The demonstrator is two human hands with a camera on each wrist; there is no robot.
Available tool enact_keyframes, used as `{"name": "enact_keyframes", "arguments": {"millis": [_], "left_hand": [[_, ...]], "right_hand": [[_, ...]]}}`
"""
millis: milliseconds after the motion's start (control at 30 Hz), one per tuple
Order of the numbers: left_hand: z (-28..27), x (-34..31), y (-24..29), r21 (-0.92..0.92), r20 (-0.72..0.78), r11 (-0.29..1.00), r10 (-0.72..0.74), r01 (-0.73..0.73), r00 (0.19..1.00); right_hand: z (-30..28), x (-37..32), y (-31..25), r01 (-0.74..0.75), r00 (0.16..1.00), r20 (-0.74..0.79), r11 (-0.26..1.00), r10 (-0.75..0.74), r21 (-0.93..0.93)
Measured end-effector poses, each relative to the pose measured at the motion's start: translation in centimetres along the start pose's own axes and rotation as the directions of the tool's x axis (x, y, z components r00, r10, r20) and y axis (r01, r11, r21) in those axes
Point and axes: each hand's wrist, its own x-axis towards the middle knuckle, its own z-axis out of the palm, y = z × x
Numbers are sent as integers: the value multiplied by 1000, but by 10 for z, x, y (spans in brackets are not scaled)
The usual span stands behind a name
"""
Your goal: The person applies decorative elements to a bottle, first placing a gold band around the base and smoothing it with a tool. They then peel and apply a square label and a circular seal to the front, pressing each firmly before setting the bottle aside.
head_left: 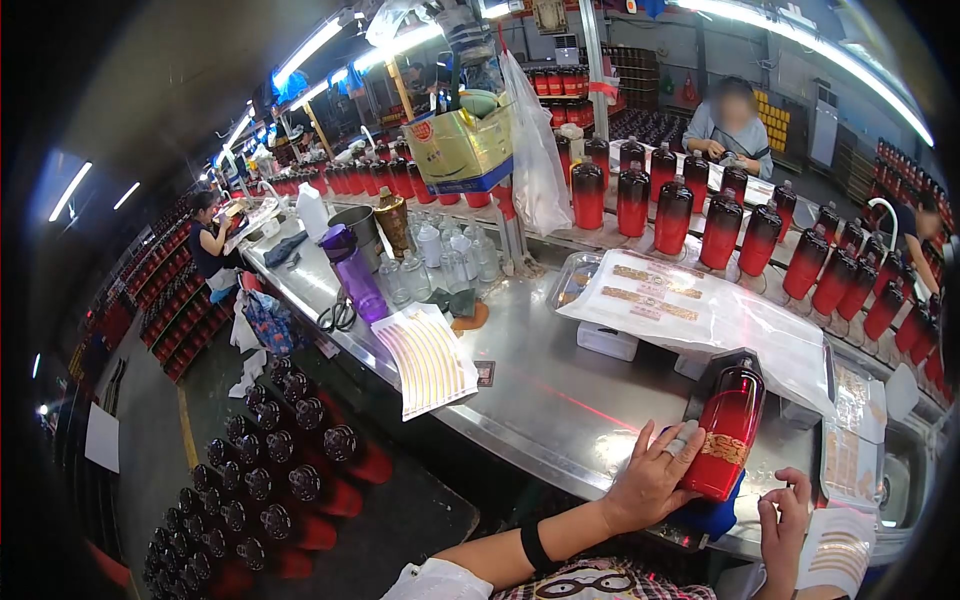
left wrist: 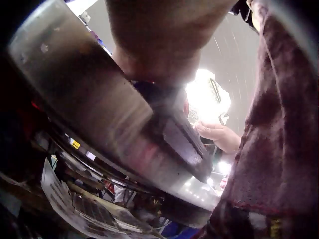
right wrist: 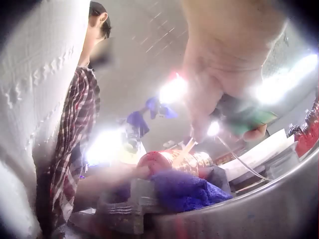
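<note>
A glossy bottle, black fading to red with a gold patterned band near its base, lies tilted on a dark support with a blue cloth beneath. My left hand rests along its left side, fingers extended, some touching the band; pale covers and a ring show on the fingers. My right hand is apart from the bottle, to its right, with bent fingers. In the right wrist view, that hand holds a dark green flat piece, partly hidden by the palm.
A sheet with gold labels lies on a raised tray behind the bottle. Gold-striped sheets, scissors, a purple bottle and glass jars stand left. Red-black bottles line the back; several crowd the lower left. A sink is right.
</note>
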Motion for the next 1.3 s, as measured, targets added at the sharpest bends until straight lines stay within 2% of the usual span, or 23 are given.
{"name": "enact_keyframes", "arguments": {"millis": [133,200,333,400,500,600,700,900,1000,1100,1200,1300], "left_hand": [[-9,2,0,67,77,998,-24,18,997],[-12,5,3,115,105,993,-20,8,994],[-6,4,2,162,43,987,14,-21,999],[-8,7,3,209,32,977,45,-51,998],[-17,12,6,289,128,954,50,-85,991],[-19,19,16,285,156,954,53,-96,986],[-23,20,15,299,165,946,76,-123,983],[-22,19,10,227,150,969,63,-97,987],[-37,23,25,4,103,998,59,-60,993],[-44,38,52,-156,149,984,111,-87,983],[-36,42,47,-164,165,981,135,-108,977],[-37,34,39,-198,160,980,32,1,987]], "right_hand": [[8,0,4,68,994,-88,997,-71,-40],[4,-1,3,32,999,-33,999,-32,-10],[1,-1,-3,13,1000,0,998,-13,67],[3,2,-4,64,998,-15,994,-63,90],[1,3,-13,120,993,-27,985,-117,120],[2,4,-9,224,974,-69,964,-216,143],[3,6,-10,247,969,-50,960,-242,132],[4,8,-17,213,977,-18,961,-214,177],[1,9,-20,202,979,-22,963,-201,180],[2,10,-32,220,975,-15,952,-222,213],[4,12,-39,266,961,10,935,-276,234],[5,11,-32,248,966,22,943,-258,221]]}}
